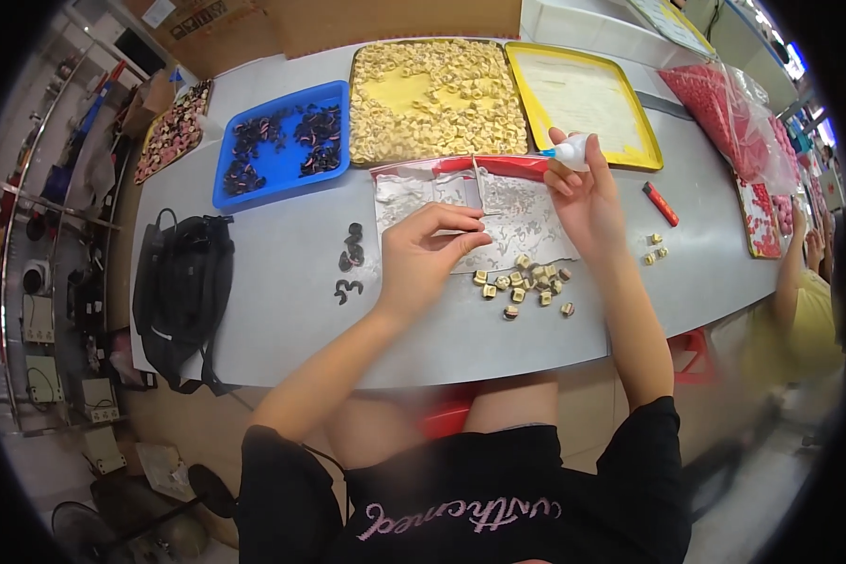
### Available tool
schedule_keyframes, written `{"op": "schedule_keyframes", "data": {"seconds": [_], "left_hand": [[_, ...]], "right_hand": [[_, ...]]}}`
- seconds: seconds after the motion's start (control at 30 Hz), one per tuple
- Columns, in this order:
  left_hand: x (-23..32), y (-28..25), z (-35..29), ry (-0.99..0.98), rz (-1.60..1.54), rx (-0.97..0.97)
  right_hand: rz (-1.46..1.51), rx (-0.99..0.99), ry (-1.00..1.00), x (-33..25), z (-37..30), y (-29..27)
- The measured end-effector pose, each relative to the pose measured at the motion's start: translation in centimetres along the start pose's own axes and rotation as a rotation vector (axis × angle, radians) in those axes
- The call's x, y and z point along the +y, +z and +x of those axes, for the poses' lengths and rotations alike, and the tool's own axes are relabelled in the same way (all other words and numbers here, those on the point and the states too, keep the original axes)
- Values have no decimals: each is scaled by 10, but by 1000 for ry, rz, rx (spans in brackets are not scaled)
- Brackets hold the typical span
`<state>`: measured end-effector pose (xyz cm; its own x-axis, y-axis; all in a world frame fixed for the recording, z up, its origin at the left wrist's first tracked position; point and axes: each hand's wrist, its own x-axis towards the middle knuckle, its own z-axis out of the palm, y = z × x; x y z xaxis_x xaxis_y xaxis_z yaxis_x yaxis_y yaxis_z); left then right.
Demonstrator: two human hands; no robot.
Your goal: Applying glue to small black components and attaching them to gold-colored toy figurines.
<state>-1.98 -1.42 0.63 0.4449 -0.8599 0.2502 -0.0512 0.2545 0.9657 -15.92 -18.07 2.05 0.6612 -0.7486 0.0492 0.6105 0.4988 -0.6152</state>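
My right hand [585,197] is raised over the right side of a white, glue-smeared sheet [526,205]. Its fingers grip a small white squeeze bottle [573,153] whose blue nozzle points left. Lower and to the left, my left hand [423,249] has thumb and forefinger pinched together above the same sheet. A tiny dark piece seems to be between those fingertips, too small to name. Just in front of the sheet lies a loose cluster of small cream-and-brown cubes [526,278]. Several black curved pieces [352,246] rest on the table left of my left hand.
Behind the sheet stand a blue tray [218,193] of black pieces, a yellow tray [399,91] full of cream cubes and another yellow tray [650,132]. A black bag [183,287] lies left; a red-and-black cutter [661,204] and bagged red pieces [714,99] are right. Another person's arm [791,258] shows far right.
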Motion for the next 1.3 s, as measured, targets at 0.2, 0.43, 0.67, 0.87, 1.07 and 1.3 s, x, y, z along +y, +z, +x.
{"op": "schedule_keyframes", "data": {"seconds": [0.2,0.43,0.67,0.87,1.07,1.3], "left_hand": [[5,3,1,42,115,-3],[0,4,-3,31,94,55],[0,1,-1,78,212,72],[-1,0,-2,87,227,82],[-4,0,-2,146,287,90],[-3,1,-2,159,293,97]], "right_hand": [[-91,33,37,9,-7,11],[-229,-16,47,13,-11,12],[-395,-41,-14,19,-15,14],[-527,-102,-35,22,-17,15],[-588,-97,-45,21,-18,17],[-608,-107,-60,21,-18,17]]}}
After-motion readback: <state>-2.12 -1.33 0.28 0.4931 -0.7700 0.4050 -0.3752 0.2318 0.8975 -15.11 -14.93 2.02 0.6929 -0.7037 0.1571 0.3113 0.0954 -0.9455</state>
